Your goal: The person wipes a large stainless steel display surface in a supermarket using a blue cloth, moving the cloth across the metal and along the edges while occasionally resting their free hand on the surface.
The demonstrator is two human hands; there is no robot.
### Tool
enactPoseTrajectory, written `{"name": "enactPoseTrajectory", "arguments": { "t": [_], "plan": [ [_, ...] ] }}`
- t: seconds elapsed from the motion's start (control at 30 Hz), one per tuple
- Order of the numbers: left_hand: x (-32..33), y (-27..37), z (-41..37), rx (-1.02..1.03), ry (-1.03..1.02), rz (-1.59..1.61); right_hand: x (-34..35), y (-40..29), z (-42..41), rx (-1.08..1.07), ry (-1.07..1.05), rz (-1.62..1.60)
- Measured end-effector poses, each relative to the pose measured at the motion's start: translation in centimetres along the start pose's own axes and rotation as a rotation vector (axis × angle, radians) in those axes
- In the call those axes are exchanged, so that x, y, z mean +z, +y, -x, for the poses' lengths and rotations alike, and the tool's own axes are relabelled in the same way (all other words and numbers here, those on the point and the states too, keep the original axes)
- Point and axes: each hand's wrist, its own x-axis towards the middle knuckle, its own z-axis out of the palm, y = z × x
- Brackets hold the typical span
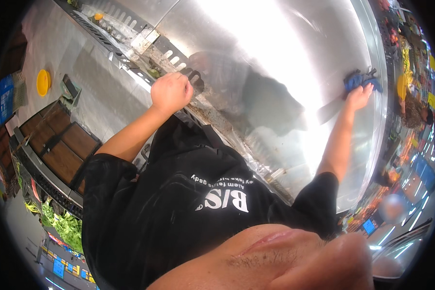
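My right hand [360,97] is at the far right, its fingers on a crumpled dark-blue cloth [355,82] pressed against a shiny stainless-steel panel [275,98]. Glare and a dark reflection cover much of that panel. My left hand [171,92] is curled into a fist at the slotted front ledge [171,56] of the steel case. Its palm side is hidden, and nothing shows between the fingers. Dirt and a green leaf scrap [153,73] lie along the ledge beside the fist, with clear plastic film [252,163] further along.
At the left, a yellow basin [43,83] and a blue crate [5,99] are on the grey floor. A brown-panelled stand [58,137] is behind my left arm, near leafy greens [67,226]. An orange scrap [98,16] lies on the far ledge. Stocked produce displays line the right rim.
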Motion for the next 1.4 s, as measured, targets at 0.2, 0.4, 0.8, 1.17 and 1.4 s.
{"name": "enactPoseTrajectory", "arguments": {
  "t": [0.2,0.4,0.8,1.17,1.4],
  "plan": [
    [0.2,0.1,0.9,-0.067,-0.024,-0.029,7.6,-29.5,7.9,-0.476,0.264,-0.068],
    [-0.5,-0.2,0.6,-0.031,-0.066,-0.025,8.2,-52.1,16.3,-0.688,-0.362,-0.627],
    [0.5,-0.5,0.7,0.029,-0.044,-0.122,3.9,-25.6,5.5,-0.507,-0.112,-0.296],
    [1.1,0.7,-0.7,0.07,-0.129,-0.135,-10.7,19.2,6.7,0.599,-0.248,0.502],
    [0.4,1.1,0.1,0.005,-0.12,-0.205,-1.5,-22.1,-5.0,0.309,-0.272,-0.05]
  ]
}}
